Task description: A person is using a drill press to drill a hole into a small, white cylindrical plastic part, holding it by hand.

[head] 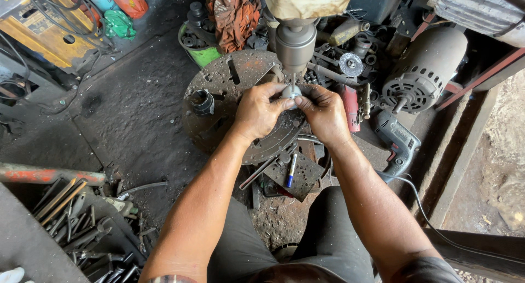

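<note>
Both hands' fingers clamped on small metal part (pixel 291 91) under drill chuck (pixel 295 42), round table (pixel 229 80), handheld drill (pixel 396 138) beside.

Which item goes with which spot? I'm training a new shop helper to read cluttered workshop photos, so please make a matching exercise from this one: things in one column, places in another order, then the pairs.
Things:
1. small metal part
2. blue pen
3. electric motor
4. hand drill

Places:
A. lying on a dark plate below the round drill table
B. far right, behind the hand drill
C. held by the left hand and right hand under the drill bit
D. on the floor beside the right forearm

Pairs: 1-C, 2-A, 3-B, 4-D
</note>
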